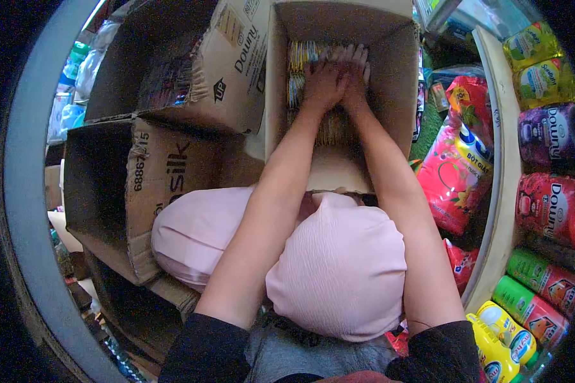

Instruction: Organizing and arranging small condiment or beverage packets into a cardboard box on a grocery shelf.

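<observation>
Both arms reach forward into a deep cardboard box [342,167]. My left hand [325,81] lies with its fingers on stacked sachets [295,88] that stand in tight rows in the box. Beside it, touching or slightly overlapping it, my right hand [355,72] presses on the same rows with its fingers stretched forward. Neither hand plainly grips a sachet; what lies under the palms is hidden. More packets, yellowish at their edges, show below the wrists [333,129]. Pink cloth covers the person's knees [340,268].
Open cardboard boxes stand at the left, an upper one [235,72] holding dark packets and a lower one [163,191] with a shadowed inside. At the right, a red detergent bag [453,177] leans by a shelf edge [503,143]; softener pouches [551,206], spray cans [529,306] and yellow bottles [500,344] line the shelf.
</observation>
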`<control>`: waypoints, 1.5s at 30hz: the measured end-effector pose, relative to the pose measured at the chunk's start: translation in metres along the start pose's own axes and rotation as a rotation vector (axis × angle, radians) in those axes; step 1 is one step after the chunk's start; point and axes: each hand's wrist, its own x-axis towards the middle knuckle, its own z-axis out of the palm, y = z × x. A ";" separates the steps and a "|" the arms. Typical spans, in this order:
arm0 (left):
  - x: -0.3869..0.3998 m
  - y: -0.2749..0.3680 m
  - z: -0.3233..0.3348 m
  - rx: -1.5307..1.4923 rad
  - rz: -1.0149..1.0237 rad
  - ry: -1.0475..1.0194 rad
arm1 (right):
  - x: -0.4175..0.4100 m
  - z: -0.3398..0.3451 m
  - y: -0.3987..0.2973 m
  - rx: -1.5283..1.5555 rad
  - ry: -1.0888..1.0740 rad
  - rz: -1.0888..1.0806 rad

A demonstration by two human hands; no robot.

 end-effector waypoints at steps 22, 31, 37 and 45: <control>-0.022 0.043 -0.039 0.008 -0.224 0.332 | 0.016 -0.009 -0.009 0.332 -0.165 0.555; -0.024 0.028 -0.029 0.110 -0.131 0.213 | 0.022 0.028 0.006 0.655 -0.307 0.486; -0.029 0.014 -0.017 0.223 -0.129 0.067 | 0.062 -0.043 -0.024 0.342 -0.642 0.218; -0.012 0.048 -0.047 0.065 -0.145 0.067 | 0.046 -0.263 0.078 1.185 -0.085 -0.113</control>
